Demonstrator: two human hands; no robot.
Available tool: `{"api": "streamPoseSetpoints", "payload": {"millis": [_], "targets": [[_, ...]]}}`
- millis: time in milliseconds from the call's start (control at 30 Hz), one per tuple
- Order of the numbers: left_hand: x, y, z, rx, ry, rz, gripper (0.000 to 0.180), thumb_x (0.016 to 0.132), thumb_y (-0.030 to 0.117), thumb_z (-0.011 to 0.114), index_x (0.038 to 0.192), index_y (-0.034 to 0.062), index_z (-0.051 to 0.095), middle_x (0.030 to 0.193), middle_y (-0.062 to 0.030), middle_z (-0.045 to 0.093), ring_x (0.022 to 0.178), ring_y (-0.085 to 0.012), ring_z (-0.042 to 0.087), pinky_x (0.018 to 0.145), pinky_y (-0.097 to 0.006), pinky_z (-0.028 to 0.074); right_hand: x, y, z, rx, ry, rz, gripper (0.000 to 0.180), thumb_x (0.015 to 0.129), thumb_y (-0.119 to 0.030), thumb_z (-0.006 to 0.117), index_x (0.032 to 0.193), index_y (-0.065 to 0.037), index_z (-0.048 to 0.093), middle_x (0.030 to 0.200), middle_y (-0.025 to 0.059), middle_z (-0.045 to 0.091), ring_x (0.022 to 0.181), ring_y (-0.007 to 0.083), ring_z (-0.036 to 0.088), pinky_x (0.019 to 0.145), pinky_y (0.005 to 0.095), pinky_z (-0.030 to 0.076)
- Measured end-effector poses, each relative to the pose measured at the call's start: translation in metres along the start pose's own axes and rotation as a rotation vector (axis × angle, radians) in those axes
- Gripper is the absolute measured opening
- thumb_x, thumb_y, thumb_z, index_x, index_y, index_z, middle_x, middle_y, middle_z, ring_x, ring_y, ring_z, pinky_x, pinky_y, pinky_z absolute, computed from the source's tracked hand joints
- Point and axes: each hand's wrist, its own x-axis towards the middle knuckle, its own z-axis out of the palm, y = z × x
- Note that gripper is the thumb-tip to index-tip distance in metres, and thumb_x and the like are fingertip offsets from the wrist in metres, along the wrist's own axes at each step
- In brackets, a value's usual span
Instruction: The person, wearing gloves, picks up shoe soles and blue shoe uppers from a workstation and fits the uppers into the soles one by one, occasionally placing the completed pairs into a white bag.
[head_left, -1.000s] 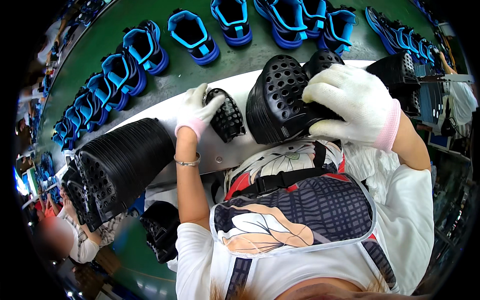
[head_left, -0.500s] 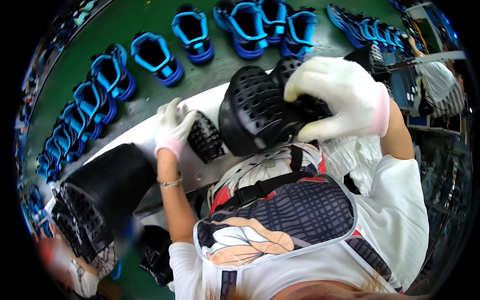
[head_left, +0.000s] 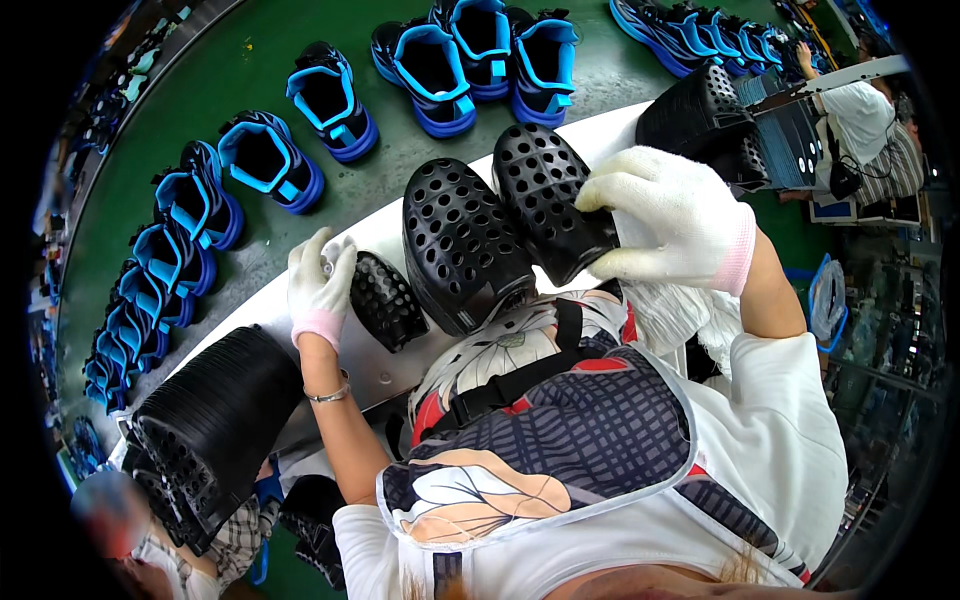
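At the white bench [head_left: 400,235], the right hand [head_left: 672,218], in a white knit glove with a pink cuff, is closed over the rear ends of two black perforated clogs [head_left: 505,225]. Fingers wrap over the top of the pair and grip them together. Both clogs are lifted above the bench, soles turned upward toward the camera, toes pointing away from the person. They lie side by side and touch along their length.

The left hand [head_left: 320,285], gloved the same way, rests on the bench edge. Its fingers are curled against a third black perforated piece [head_left: 385,300], which lies on the bench just beside the held pair. Whether the hand pinches it or merely presses against it cannot be told. A thin bracelet [head_left: 328,395] sits on the left wrist.

Beyond the bench, on the green belt [head_left: 270,60], blue-and-black shoes [head_left: 430,65] stand in a curved row, openings up. To the lower left, a long stack of black clogs [head_left: 205,430] lies on its side near the left forearm. At the upper right, more black perforated pieces [head_left: 700,110] are piled on the bench, and another person in a white top [head_left: 860,110] is beside them. The person's own front shows a patterned apron [head_left: 560,430] over white sleeves.
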Motion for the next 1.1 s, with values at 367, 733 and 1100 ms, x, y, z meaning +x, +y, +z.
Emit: {"api": "streamPoseSetpoints", "payload": {"millis": [367, 733, 1100], "targets": [[-0.005, 0.062, -0.052, -0.849, 0.049, 0.170, 0.065, 0.092, 0.043, 0.063, 0.137, -0.0019, 0.048, 0.129, -0.0136, 0.054, 0.109, -0.0211, 0.059, 0.092, -0.033, 0.048, 0.041, -0.022, -0.040, 0.058, 0.199, -0.292, 0.044, 0.058, -0.015, 0.083, 0.094, 0.001, 0.063, 0.093, 0.0117, 0.062, 0.080, 0.0252, 0.061, 0.071, 0.0316, 0.050], [-0.005, 0.066, -0.038, -1.863, -0.326, 0.203, 0.063, 0.096, 0.047, 0.054, 0.138, 0.0008, 0.042, 0.131, -0.0148, 0.054, 0.120, -0.0275, 0.055, 0.105, -0.042, 0.042, 0.151, -0.079, 0.008, 0.189, -0.151, -0.228, 0.048, 0.082, -0.041, 0.066, 0.104, 0.002, 0.063, 0.088, 0.0187, 0.064, 0.085, 0.0340, 0.064, 0.075, 0.0403, 0.052], [0.036, 0.035, -0.043, -1.650, -0.018, -0.012, 0.031, 0.098, 0.030, 0.058, 0.116, 0.0045, 0.057, 0.111, -0.0053, 0.060, 0.097, -0.0170, 0.060, 0.083, -0.035, 0.051, 0.229, -0.096, 0.053, -0.176, -0.362, 0.015, 0.048, 0.086, -0.046, 0.050, 0.087, 0.000, 0.065, 0.080, 0.0211, 0.067, 0.080, 0.0353, 0.067, 0.074, 0.0426, 0.053]]}}
